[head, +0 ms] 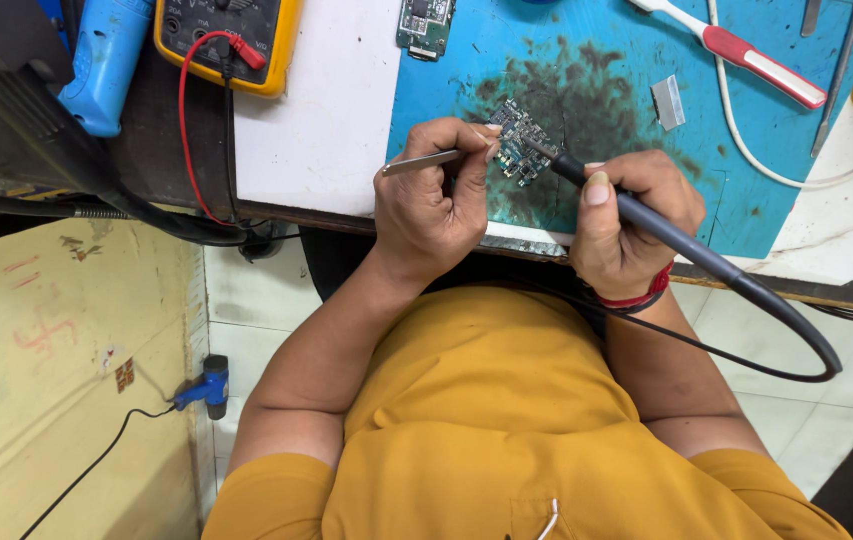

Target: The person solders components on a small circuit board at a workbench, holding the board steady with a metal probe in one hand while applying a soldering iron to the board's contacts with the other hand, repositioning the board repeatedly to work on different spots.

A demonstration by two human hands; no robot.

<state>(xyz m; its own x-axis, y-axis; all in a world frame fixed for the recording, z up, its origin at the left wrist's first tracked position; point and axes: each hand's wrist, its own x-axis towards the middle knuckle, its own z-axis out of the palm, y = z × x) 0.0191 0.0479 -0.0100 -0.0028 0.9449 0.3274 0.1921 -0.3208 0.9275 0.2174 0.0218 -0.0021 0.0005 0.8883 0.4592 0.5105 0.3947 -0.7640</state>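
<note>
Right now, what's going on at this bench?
A person in a yellow shirt is working on a small circuit board that lies on a stained blue mat. The left hand grips metal tweezers with the tips at the board's left edge. The right hand holds a black soldering iron, its tip touching the board. A yellow multimeter with a red lead sits at the upper left, and a second board lies at the mat's top edge.

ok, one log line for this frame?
left hand: tweezers | right hand: soldering iron | tip on circuit board | blue mat
</note>
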